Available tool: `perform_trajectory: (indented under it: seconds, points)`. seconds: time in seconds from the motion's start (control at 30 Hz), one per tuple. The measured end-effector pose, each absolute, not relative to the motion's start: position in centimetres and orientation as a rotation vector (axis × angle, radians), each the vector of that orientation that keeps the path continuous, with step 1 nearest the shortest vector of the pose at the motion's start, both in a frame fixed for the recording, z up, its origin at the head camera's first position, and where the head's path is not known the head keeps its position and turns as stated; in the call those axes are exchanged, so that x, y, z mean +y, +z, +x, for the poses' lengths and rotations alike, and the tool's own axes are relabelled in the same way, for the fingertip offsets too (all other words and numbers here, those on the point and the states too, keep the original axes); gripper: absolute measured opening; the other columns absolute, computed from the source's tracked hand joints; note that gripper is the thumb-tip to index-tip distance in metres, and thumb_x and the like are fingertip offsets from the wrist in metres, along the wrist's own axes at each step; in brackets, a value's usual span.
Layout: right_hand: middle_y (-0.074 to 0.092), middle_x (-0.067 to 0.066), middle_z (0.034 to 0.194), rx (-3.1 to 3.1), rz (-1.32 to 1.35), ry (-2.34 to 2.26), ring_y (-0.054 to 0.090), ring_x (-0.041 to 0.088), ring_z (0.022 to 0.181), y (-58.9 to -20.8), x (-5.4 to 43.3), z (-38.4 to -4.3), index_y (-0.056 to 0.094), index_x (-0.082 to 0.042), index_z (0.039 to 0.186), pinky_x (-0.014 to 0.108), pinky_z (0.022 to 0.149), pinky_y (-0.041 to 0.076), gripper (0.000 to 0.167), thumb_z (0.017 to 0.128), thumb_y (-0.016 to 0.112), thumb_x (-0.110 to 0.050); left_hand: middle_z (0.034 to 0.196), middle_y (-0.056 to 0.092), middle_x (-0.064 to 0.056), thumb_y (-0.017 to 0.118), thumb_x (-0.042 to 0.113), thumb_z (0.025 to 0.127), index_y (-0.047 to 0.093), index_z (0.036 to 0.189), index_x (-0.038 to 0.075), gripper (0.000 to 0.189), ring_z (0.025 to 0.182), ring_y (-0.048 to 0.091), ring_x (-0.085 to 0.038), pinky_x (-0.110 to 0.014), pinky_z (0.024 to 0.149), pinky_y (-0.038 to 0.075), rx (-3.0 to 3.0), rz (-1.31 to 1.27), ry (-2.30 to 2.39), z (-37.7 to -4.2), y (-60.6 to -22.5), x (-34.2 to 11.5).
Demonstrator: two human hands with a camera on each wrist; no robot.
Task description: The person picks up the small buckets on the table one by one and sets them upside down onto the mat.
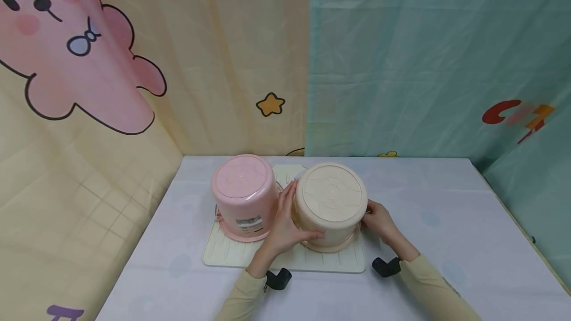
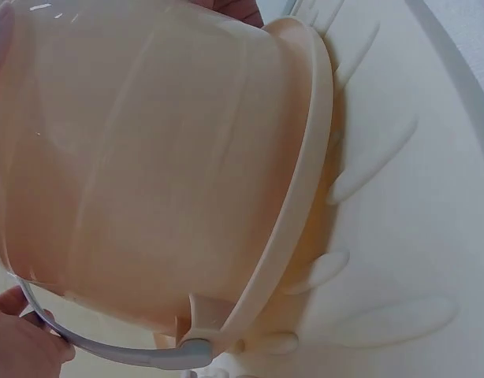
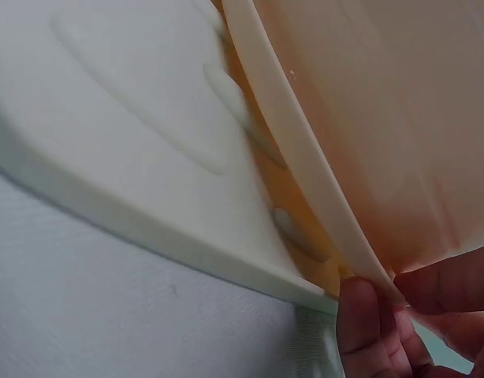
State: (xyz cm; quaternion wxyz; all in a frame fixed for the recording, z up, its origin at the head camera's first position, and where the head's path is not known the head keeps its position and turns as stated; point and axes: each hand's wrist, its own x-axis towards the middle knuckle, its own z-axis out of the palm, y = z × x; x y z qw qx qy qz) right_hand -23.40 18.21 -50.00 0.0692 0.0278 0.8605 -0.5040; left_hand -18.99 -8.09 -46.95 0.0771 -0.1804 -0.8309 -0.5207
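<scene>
A cream bucket (image 1: 331,197) stands upside down on the pale ridged mat (image 1: 285,261), its base facing up. My left hand (image 1: 285,224) holds its left side, thumb across the front. In the left wrist view, fingers (image 2: 25,339) of that hand are at the bucket's grey handle (image 2: 132,352), which hangs along the wall near the rim (image 2: 297,181). On the far right side, my right hand (image 1: 381,222) pinches the rim between thumb and fingers (image 3: 360,323), close over the mat's edge in the right wrist view.
A pink bucket (image 1: 245,197), also upside down and with a label on its side, stands on the mat just left of my left hand. The mat lies on a white-covered table (image 1: 178,241). Printed curtains (image 1: 379,63) hang behind the table and at both sides.
</scene>
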Motion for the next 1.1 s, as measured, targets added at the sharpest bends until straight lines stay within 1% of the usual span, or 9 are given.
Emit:
perform_trajectory:
  seconds: [0.13,0.2,0.37,0.57,0.77,0.9,1.0,1.1]
  points:
    - [0.056,0.012,0.084,2.61,0.086,-1.491,0.055,0.019,0.066,-50.0,18.1,-23.7,0.058,0.007,0.115,0.031,0.058,0.048,0.029,0.087,0.055,-0.003,0.157,0.009,0.001,0.09,0.045,0.057,0.008,0.152,0.033,0.127,0.142,0.004,-0.022,-0.058,0.107,0.013,-2.521,-0.515,-1.565,-19.3,-46.9,-8.2]
    - [0.056,0.011,0.083,2.619,0.092,-1.476,0.055,0.019,0.065,-50.0,17.9,-23.8,0.058,0.006,0.114,0.031,0.057,0.047,0.028,0.087,0.055,-0.003,0.157,0.008,0.002,0.089,0.047,0.057,0.007,0.152,0.034,0.126,0.142,0.003,-0.021,-0.058,0.107,0.013,-2.531,-0.505,-1.563,-19.4,-46.8,-8.3]
    - [0.055,0.012,0.085,2.622,0.095,-1.465,0.055,0.019,0.066,-49.9,17.7,-24.0,0.056,0.004,0.122,0.03,0.057,0.049,0.035,0.09,0.056,-0.007,0.157,0.007,0.008,0.087,0.05,0.058,0.005,0.152,0.034,0.126,0.142,0.003,-0.019,-0.055,0.108,0.013,-2.547,-0.48,-1.563,-19.7,-46.8,-8.4]
    - [0.055,0.012,0.085,2.635,0.088,-1.445,0.055,0.019,0.065,-50.0,17.7,-24.3,0.055,0.005,0.126,0.031,0.057,0.048,0.038,0.089,0.057,-0.007,0.157,0.006,0.008,0.087,0.051,0.058,0.004,0.153,0.03,0.127,0.142,0.002,-0.021,-0.054,0.108,0.012,-2.558,-0.467,-1.561,-20.0,-46.8,-8.4]
    - [0.058,0.012,0.084,2.646,0.079,-1.436,0.055,0.019,0.063,-50.2,17.7,-24.7,0.055,0.005,0.126,0.03,0.055,0.047,0.04,0.088,0.058,-0.008,0.157,0.006,0.004,0.087,0.05,0.059,0.003,0.153,0.03,0.127,0.142,0.001,-0.023,-0.054,0.109,0.011,-2.552,-0.457,-1.582,-20.1,-46.9,-8.5]
    - [0.057,0.01,0.079,2.663,0.075,-1.438,0.054,0.019,0.062,-50.3,17.7,-24.8,0.057,0.006,0.121,0.029,0.054,0.045,0.037,0.086,0.058,-0.006,0.157,0.008,-0.002,0.087,0.047,0.061,0.005,0.154,0.023,0.127,0.142,0.003,-0.024,-0.053,0.109,0.012,-2.544,-0.46,-1.584,-20.2,-47.1,-8.5]
    - [0.057,0.01,0.078,2.673,0.078,-1.439,0.054,0.018,0.061,-50.4,17.7,-24.8,0.058,0.006,0.119,0.028,0.053,0.046,0.035,0.085,0.058,-0.004,0.157,0.009,-0.005,0.088,0.046,0.061,0.006,0.154,0.018,0.127,0.142,0.004,-0.024,-0.052,0.109,0.013,-2.544,-0.462,-1.573,-20.3,-47.1,-8.5]
    - [0.056,0.009,0.078,2.686,0.081,-1.435,0.053,0.018,0.061,-50.5,17.7,-24.9,0.059,0.007,0.118,0.028,0.054,0.046,0.035,0.084,0.058,-0.003,0.157,0.01,-0.005,0.088,0.045,0.06,0.005,0.153,0.019,0.127,0.142,0.005,-0.023,-0.051,0.11,0.013,-2.555,-0.458,-1.555,-20.5,-47.2,-8.4]
